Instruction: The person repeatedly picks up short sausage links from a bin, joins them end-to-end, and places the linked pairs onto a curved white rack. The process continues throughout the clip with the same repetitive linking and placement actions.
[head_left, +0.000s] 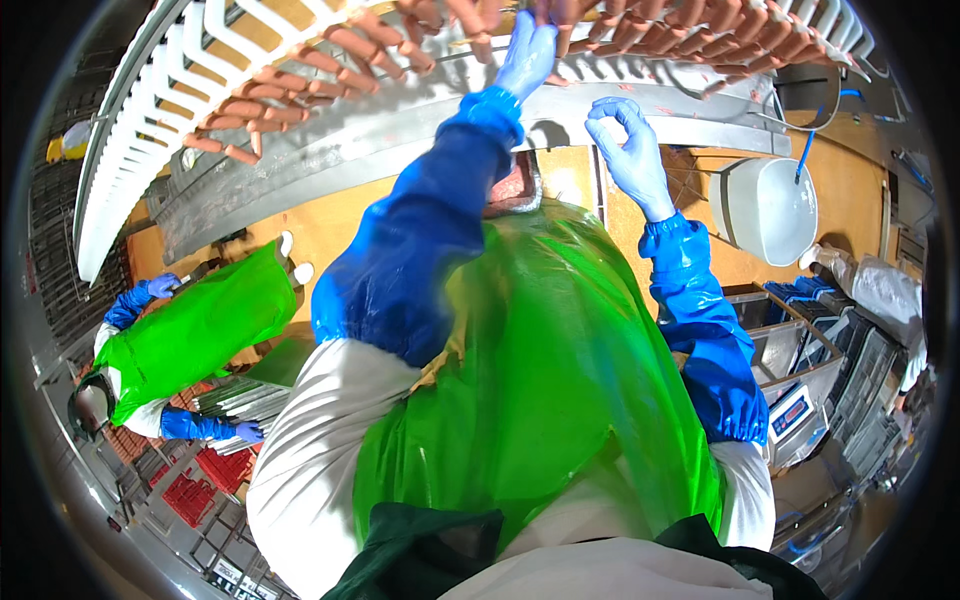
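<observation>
My left hand (526, 60), in a blue glove, reaches up among the linked sausages (465, 19) at the top of the view. Its fingertips are partly hidden and blurred there, so a grip on a sausage cannot be made out. Lower and to the right, my right hand (634, 154) is raised in front of the metal trough (697, 131). Its thumb and fingers curl into a loose ring, with nothing visible between them. More sausage links (690, 34) hang in loops from a curved row of white hooks (180, 82) above the trough.
A whitish tub (765, 210) stands on the floor at right, near a scale display (791, 411) and dark crates (862, 375). At left, another person in a green apron (202, 322) touches stacked metal rods (232, 405). Red crates (187, 495) lie beyond.
</observation>
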